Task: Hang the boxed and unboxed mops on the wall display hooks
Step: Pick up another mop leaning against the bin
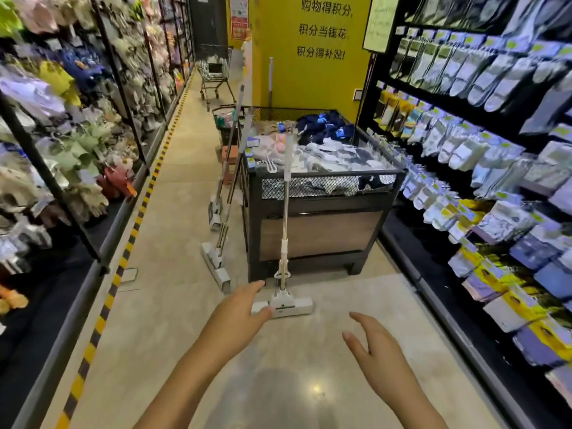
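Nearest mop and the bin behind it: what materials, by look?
Mop: pole looks like bare metal, a silvery sheen; head and collar look like matte white plastic. Bin: dark frame, likely painted metal, with see-through mesh sides; lower panel looks wood-grain, possibly laminate.

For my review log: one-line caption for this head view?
Both open hands, left and right, reach toward a white mop leaning on a sock bin in a shop aisle.

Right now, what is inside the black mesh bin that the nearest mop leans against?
The bin holds heaped socks: white and grey in front, navy behind, pinkish at left. Lower layers are covered.
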Demonstrator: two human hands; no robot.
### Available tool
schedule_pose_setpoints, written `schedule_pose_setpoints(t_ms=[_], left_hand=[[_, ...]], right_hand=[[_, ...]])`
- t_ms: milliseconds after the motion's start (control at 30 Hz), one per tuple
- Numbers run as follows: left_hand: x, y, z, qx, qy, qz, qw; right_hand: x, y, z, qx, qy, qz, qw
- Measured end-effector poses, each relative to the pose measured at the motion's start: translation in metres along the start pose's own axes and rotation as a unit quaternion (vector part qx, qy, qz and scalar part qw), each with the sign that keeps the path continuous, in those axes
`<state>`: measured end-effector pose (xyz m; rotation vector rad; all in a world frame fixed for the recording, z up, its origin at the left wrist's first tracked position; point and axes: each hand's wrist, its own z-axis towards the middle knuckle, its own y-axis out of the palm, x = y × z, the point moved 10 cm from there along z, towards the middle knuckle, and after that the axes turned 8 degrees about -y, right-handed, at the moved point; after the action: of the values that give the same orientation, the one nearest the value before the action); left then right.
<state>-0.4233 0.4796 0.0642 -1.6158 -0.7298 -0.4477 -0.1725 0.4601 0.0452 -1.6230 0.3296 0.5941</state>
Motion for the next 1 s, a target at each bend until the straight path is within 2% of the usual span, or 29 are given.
schedule_pose_setpoints(t_ms=[100,233,500,667,800,1000], left_hand=[[0.015,0.005,0.056,0.005,-0.006,-0.01,1.0],[0.012,0.008,0.126,0.018,-0.057,-0.019,0.998],[0.008,-0.001,0.236,0.083,-0.141,-0.063,0.984],[-0.001,0.016,0.299,0.064,-0.192,-0.097,0.975],[-0.011,0.029,0.368,0.036,-0.216,-0.113,0.969],[-0.01,0.041,0.482,-0.026,-0.227,-0.156,0.961]], right_hand=[[0.018,-0.005,0.062,-0.007,0.001,0.006,1.0],[0.034,-0.012,0.157,-0.027,-0.015,0.017,0.999],[0.024,-0.027,0.344,-0.108,-0.13,-0.002,0.986],[0.011,-0.02,0.44,-0.145,-0.163,0.009,0.976],[0.008,-0.014,0.52,-0.155,-0.15,0.063,0.974],[-0.004,-0.007,0.65,-0.132,-0.072,0.159,0.976]])
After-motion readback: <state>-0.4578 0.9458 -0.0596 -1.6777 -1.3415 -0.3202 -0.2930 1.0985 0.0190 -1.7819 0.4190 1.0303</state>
